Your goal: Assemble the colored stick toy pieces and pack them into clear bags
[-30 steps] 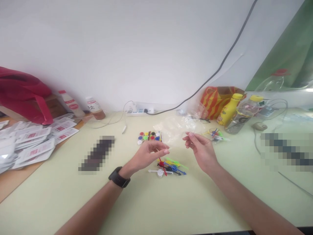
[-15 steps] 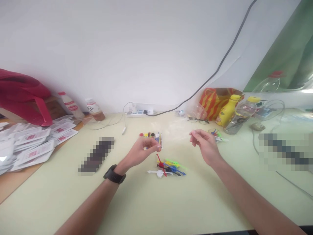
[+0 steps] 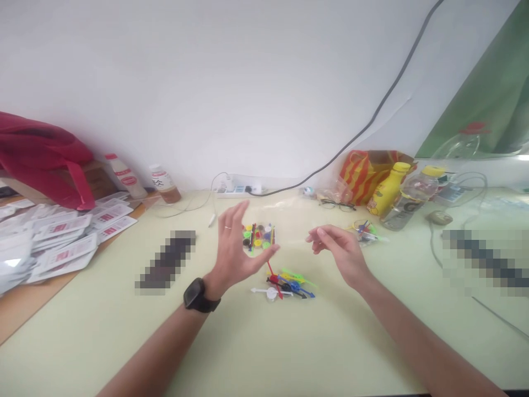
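Note:
My left hand is open, thumb and fingers spread wide with nothing between them. Behind it lies a clear-looking tray of small coloured round pieces, partly hidden by the fingers. My right hand hovers over the table with its fingertips pinched together; whatever they may hold is too small to make out. Between and below the hands is a pile of plastic arrow spinners: a white one, a red one, a blue one, plus black, yellow and green ones.
A small bag of coloured pieces lies right of my right hand. Farther back are eyeglasses, a yellow bottle, a clear bottle and a power strip. White packets are stacked at left.
My left hand has opened from a pinch, its fingers rising and spreading and uncovering more of the tray. My right hand has shifted slightly left and stays pinched.

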